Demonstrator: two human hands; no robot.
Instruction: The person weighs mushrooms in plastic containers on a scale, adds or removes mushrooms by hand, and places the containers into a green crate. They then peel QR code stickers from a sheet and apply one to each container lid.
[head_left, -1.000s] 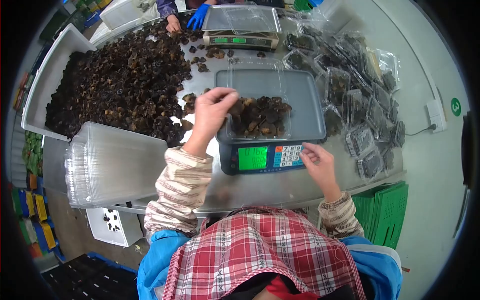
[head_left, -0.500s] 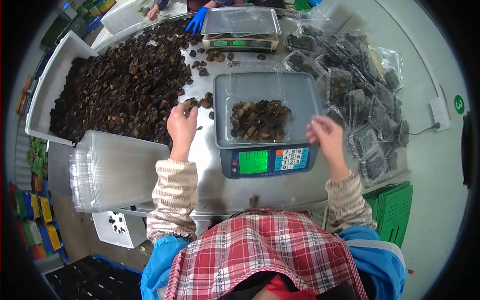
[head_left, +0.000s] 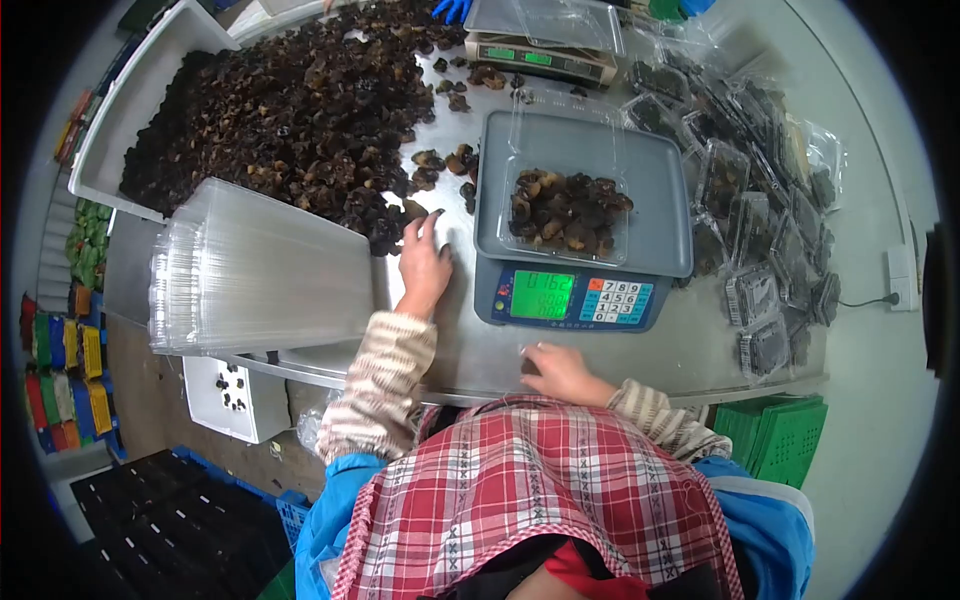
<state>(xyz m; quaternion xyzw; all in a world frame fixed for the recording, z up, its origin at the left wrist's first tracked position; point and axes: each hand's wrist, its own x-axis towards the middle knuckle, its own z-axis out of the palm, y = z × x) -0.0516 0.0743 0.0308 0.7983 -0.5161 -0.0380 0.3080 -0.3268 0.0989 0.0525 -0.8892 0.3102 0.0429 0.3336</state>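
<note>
My left hand point(head_left: 425, 268) reaches to the near edge of a heap of dark brown wood ear mushrooms point(head_left: 290, 130), finger and thumb apart, the fingertips beside a loose piece. Low over the table's front edge, my right hand point(head_left: 565, 374) has its fingers bent together around a small dark bit that looks like a mushroom piece; it is partly hidden. Between and beyond my hands stands a digital scale point(head_left: 490, 255) with a lit green display. An open clear plastic box point(head_left: 520, 240) lies on its grey pan, with mushrooms point(head_left: 570, 212) in the base.
A stack of clear empty boxes point(head_left: 270, 270) stands at the left, beside a white foam bin point(head_left: 100, 150). Filled clear boxes point(head_left: 765, 285) pile up at the right. A second scale point(head_left: 540, 55) and another person's blue-gloved hand point(head_left: 452, 10) are at the back. Green crates point(head_left: 775, 440) sit below right.
My right hand has come down from beside the pan to the table's front edge. My left hand stays near the heap, its fingers extended. The view has shifted; the display digits changed.
</note>
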